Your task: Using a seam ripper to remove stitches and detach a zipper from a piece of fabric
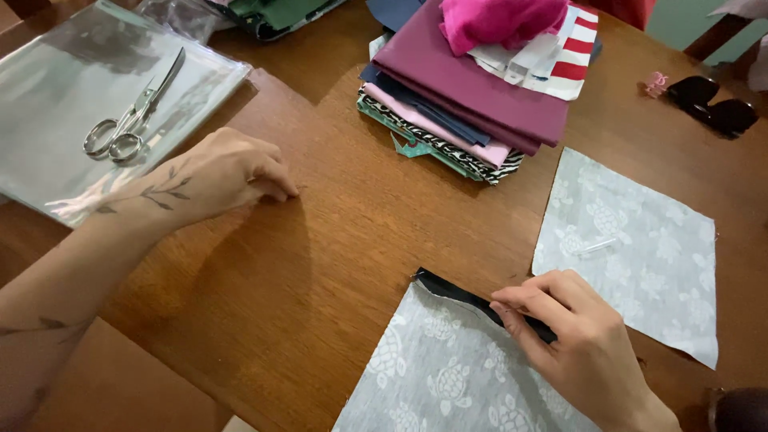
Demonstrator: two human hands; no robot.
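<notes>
Hands apart: right hand [580, 340] pinching black strip [472, 302] on turtle-print cloth [440, 376], left hand [228, 172] curled, empty, near scissors [132, 120].

Looks like a home sewing corner: brown wooden table [320, 264], stack of folded coloured fabrics [472, 88], silver metal scissors [132, 116].

a pale grey fabric square [448, 376] printed with white turtles lies flat on the wooden table, running off the bottom edge of the view. a black strip [464, 298] lies along its upper right edge, slanting down to the right, with its right end hidden under fingers.
</notes>
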